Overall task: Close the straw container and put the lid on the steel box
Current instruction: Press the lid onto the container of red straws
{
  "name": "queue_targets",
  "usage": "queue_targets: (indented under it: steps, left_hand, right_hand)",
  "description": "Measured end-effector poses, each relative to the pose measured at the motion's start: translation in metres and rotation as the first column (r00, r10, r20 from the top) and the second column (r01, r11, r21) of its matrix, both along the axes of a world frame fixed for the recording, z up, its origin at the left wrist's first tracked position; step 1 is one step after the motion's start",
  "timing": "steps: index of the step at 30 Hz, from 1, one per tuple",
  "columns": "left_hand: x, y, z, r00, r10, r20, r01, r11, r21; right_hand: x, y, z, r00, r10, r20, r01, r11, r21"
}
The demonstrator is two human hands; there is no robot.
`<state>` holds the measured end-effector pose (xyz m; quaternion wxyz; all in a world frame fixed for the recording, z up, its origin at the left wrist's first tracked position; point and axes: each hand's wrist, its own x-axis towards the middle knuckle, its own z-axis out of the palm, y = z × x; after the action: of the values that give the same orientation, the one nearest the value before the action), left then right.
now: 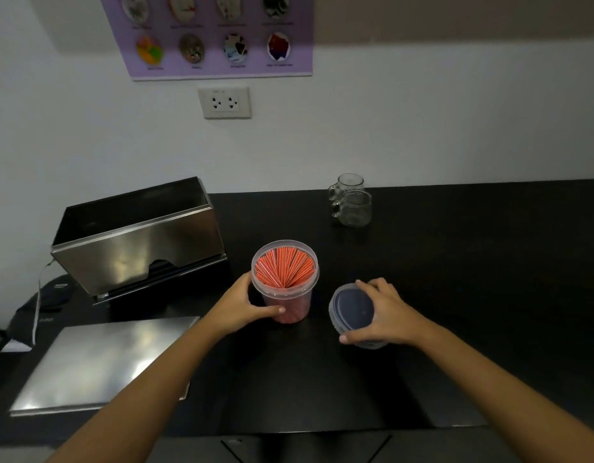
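Observation:
A clear plastic straw container [286, 279] full of red straws stands open in the middle of the black counter. My left hand [242, 305] wraps around its lower left side. To its right, my right hand [380, 314] grips the round clear plastic lid [350, 312], tilted just above the counter. The open steel box [135, 238] stands at the back left. Its flat steel lid [102, 359] lies on the counter in front of it, untouched.
Two glass mugs [352, 203] stand near the wall at the back. A dark object with a cord [38, 305] lies left of the steel box. The counter's front edge [289, 432] runs just below my forearms. A wall socket [225, 102] is above.

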<state>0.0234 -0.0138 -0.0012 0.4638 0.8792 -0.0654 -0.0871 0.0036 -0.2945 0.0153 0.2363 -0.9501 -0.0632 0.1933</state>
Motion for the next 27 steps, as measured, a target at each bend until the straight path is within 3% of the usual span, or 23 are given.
queue_targets:
  steps: [5, 9, 14, 20, 27]
  left_hand:
    - [0.013, 0.004, -0.005, 0.995, -0.079, -0.058, 0.078, 0.997, -0.006]
    - [0.019, 0.008, -0.007, 0.984, -0.143, -0.107, 0.141, 0.99, -0.021]
    - [0.025, 0.007, -0.005, 0.969, -0.216, -0.122, 0.213, 0.976, -0.041]
    - [0.031, 0.001, -0.008, 0.95, -0.302, -0.075, 0.289, 0.946, -0.148]
    - [0.032, 0.002, -0.014, 0.959, -0.274, -0.069, 0.259, 0.95, -0.173]
  right_hand:
    - [0.01, -0.013, 0.025, 0.987, -0.15, 0.056, 0.143, 0.982, 0.121]
    - [0.025, 0.003, 0.055, 0.976, -0.172, 0.133, 0.14, 0.966, 0.218]
    - [0.043, 0.05, 0.078, 0.975, -0.048, 0.215, -0.001, 0.975, 0.223]
    - [0.056, 0.091, 0.08, 0.971, 0.145, 0.191, -0.16, 0.985, 0.063]
    - [0.058, 0.103, 0.069, 0.961, 0.236, 0.145, -0.239, 0.971, -0.003]
